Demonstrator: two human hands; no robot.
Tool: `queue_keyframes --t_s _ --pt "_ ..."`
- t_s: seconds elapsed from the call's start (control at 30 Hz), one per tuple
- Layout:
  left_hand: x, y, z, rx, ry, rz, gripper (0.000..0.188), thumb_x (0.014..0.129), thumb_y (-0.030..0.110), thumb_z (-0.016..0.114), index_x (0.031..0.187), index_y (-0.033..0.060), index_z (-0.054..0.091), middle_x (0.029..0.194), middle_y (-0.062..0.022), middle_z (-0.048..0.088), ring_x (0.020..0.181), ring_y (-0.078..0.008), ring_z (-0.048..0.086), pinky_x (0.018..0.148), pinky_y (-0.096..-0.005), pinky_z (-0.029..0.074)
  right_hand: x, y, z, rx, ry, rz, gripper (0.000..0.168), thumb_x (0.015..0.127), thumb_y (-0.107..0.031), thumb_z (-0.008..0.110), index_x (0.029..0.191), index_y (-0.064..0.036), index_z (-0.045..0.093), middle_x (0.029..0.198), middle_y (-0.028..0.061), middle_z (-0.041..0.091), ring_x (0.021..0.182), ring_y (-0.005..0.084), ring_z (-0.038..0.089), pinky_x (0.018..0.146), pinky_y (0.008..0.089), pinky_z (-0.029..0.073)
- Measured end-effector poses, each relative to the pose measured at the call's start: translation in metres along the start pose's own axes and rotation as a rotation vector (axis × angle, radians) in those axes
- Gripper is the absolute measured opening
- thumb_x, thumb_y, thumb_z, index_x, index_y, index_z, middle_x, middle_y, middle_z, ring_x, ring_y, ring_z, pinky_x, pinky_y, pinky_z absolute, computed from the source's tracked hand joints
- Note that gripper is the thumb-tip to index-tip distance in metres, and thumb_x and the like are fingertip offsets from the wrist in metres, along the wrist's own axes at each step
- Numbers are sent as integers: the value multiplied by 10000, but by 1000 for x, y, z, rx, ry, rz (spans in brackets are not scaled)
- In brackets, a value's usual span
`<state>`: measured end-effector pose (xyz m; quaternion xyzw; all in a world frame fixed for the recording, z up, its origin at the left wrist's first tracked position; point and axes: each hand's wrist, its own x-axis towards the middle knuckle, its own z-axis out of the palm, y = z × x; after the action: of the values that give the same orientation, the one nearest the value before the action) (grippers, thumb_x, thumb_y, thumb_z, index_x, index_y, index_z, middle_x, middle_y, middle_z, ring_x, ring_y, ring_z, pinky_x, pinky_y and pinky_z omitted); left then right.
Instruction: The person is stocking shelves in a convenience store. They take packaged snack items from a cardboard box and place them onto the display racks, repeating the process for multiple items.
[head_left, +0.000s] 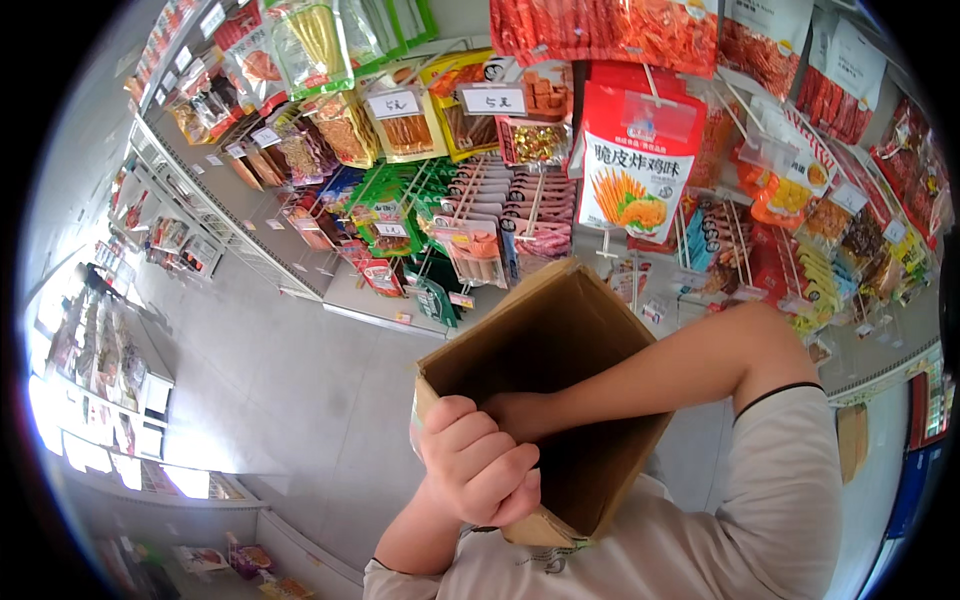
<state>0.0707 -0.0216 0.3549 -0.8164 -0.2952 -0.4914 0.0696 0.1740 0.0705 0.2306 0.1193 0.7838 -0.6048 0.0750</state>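
Observation:
An open cardboard box is held against my body, its mouth facing up towards me. My left hand grips the near left edge of the box with curled fingers. My right hand reaches down into the box, its fingers hidden in the dark inside, so whether it holds anything does not show. Beyond the box, a red and white snack packet hangs from a hook on the display rack. Left of it hang pink sausage-type packets and green snack packets.
Shelves with hanging snack bags curve across the top, and the grey shelf base edges the floor. More shelving runs down the left. A low display bin with packets stands at the lower left. At far left a person is partly visible.

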Motion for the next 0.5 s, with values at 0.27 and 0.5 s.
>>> queue_keyframes --t_s 0.27,0.5 --pt "-12 -8 -16 -45 144 -51 80 741 133 569 734 63 608 612 -15 532 531 -202 483 609 -363 404 -97 -69 -61 558 480 -37 283 937 -57 566 1214 -67 621 922 -6 638 790 37 536 665 211 435" --pt "-20 -27 -14 -36 231 -113 113 746 131 546 678 45 573 556 -44 497 511 -220 437 622 -385 396 -171 -92 -79 890 960 -594 281 905 -39 574 1181 -89 599 1086 21 645 954 122 609 796 308 499"
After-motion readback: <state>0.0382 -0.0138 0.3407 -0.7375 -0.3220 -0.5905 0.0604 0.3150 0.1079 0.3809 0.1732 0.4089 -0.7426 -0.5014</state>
